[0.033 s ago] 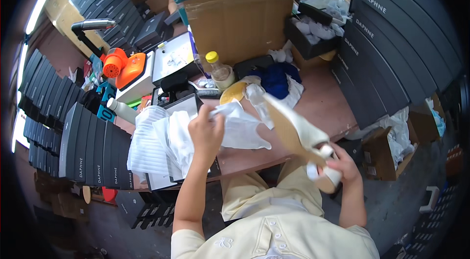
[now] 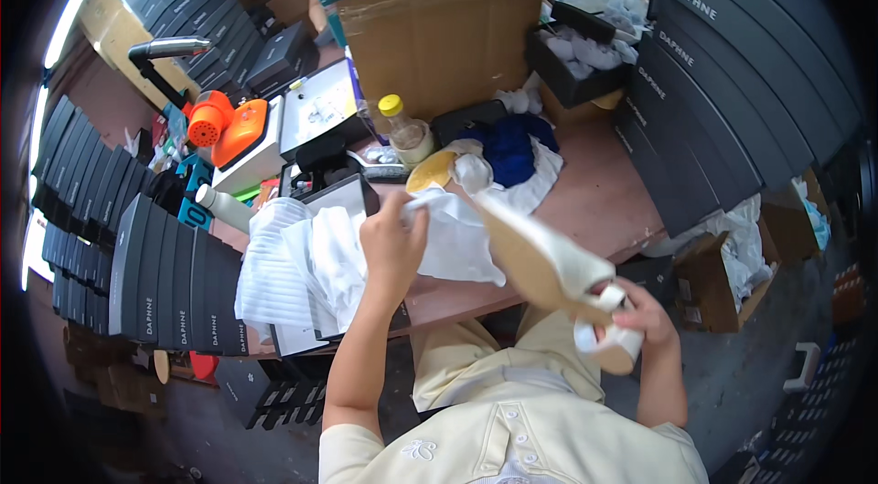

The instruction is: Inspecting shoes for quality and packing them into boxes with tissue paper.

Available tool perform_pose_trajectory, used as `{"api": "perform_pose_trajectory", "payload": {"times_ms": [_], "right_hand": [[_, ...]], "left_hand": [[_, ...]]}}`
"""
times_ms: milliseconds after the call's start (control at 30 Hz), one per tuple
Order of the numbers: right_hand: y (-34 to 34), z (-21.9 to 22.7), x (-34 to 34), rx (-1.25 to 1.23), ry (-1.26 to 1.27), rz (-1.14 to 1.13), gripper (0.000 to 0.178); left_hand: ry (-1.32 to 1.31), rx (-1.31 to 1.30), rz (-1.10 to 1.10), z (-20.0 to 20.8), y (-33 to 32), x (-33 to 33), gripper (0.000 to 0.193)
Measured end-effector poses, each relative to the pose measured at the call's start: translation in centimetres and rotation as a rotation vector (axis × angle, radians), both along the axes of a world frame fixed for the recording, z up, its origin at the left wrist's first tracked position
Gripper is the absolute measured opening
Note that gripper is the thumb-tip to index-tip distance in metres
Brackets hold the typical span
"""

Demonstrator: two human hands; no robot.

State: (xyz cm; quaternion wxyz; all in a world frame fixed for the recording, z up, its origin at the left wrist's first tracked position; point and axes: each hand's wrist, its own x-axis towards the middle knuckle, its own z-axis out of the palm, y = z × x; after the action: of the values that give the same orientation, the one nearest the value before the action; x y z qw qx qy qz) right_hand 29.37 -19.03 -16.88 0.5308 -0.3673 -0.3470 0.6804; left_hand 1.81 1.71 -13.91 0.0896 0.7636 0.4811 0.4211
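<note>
My right hand (image 2: pixel 647 315) is closed around the strap and heel end of a white high-heeled shoe (image 2: pixel 576 265). The shoe is tilted over the table's front edge, its tan sole showing and its toe toward the far left. Between the pinched fingers of my left hand (image 2: pixel 391 242) is a corner of a thin white sheet (image 2: pixel 457 242); whether it is paper or cloth I cannot make out. To the left of that hand, more white wrapping (image 2: pixel 334 255) and a ribbed white wrap (image 2: pixel 274 269) lie over an open box (image 2: pixel 306 338).
Dark shoe boxes stand stacked at the right (image 2: pixel 722 82) and left (image 2: pixel 169 274). A big cardboard carton (image 2: pixel 439 45) stands at the back. On the table are a yellow-capped bottle (image 2: pixel 393 114), a dark blue cloth (image 2: pixel 517 150), a white bottle (image 2: pixel 224 207) and an orange device (image 2: pixel 240 135).
The shoe has swung slightly, its toe moving left and a little nearer, its heel shifting down. My left hand has moved slightly right with the white sheet still pinched.
</note>
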Motion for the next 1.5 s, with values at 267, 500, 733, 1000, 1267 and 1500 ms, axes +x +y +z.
{"api": "perform_pose_trajectory", "payload": {"times_ms": [267,500,733,1000,1267,1500], "right_hand": [[-3.1,0.9,-3.9,-0.127,-0.327,-0.036,0.040],[1.7,-2.5,-8.5,0.319,-1.133,-0.130,0.037],[3.6,-6.7,-7.2,-0.352,0.262,-0.467,0.045],[6.6,-6.5,-11.4,-0.204,0.413,-0.632,0.031],[10.7,-0.8,-7.9,0.396,-1.020,-0.324,0.048],[12.0,11.2,-5.2,0.904,-2.001,-0.369,0.006]], "left_hand": [[0.302,0.070,-0.364,-0.9,-5.9,5.1,0.035],[0.296,-0.003,-0.680,-2.7,-10.2,5.4,0.051],[0.301,0.015,-0.045,-5.9,-11.2,0.3,0.037],[0.005,0.106,-0.148,-7.7,-11.5,2.0,0.012],[-0.637,-0.398,-0.137,-5.7,-6.5,4.8,0.029],[-0.416,-0.476,-0.180,4.1,4.2,5.2,0.031]]}}
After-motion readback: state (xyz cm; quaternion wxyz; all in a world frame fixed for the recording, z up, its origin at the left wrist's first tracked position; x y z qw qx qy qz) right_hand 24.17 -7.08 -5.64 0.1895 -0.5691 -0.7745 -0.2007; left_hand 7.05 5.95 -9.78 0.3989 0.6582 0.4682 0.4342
